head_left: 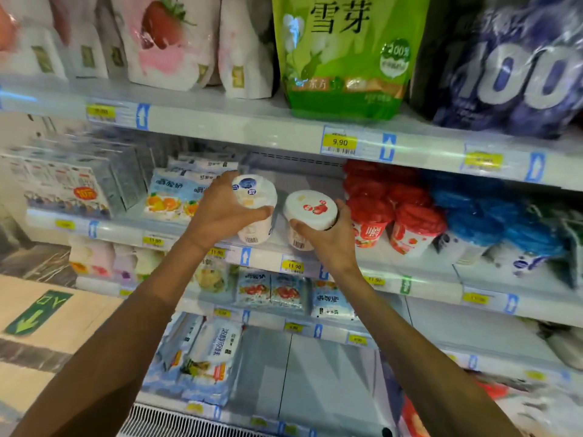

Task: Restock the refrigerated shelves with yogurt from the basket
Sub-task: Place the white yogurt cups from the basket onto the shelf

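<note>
My left hand [219, 212] grips a white yogurt cup with a blue-marked lid [256, 197], tilted toward me. My right hand [328, 239] holds a second white yogurt cup with a strawberry picture on its lid [310, 209]. Both cups hover side by side over an open gap on the middle refrigerated shelf [262, 257], just above its front edge. The basket is out of view.
Red-lidded cups [413, 222] and blue-lidded cups [479, 216] stand right of the gap. Orange-printed yogurt packs [170, 197] and a boxed multipack [66, 184] lie to its left. Large pouches fill the shelf above; more packs [271, 290] sit on lower shelves.
</note>
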